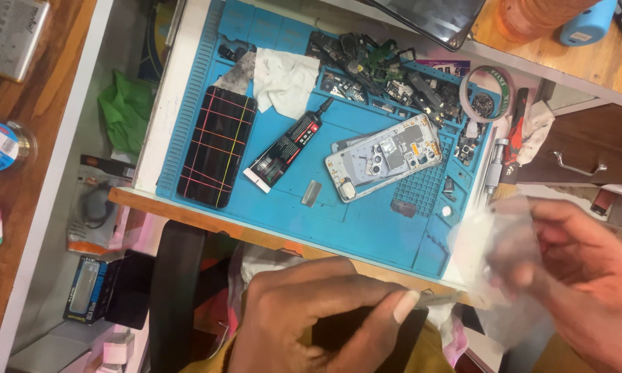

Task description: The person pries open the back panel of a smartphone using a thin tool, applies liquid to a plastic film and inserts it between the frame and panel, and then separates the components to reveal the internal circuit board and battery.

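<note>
Two hands [421,304] — blue mat [366,221], glue tube [287,145] beyond

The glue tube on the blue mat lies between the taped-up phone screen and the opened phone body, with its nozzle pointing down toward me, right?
Not quite. In the head view the glue tube does lie on the blue mat between the taped screen and the opened phone body, but its nozzle points up and away from you, toward the white cloth.

- L hand [311,314] pinches thin metal tool [432,299], dark item under palm.
- R hand [587,276] grips clear plastic film [494,259].
- Blue mat [366,221]: opened phone [383,157], glue tube [287,146], taped phone [218,146].
</note>
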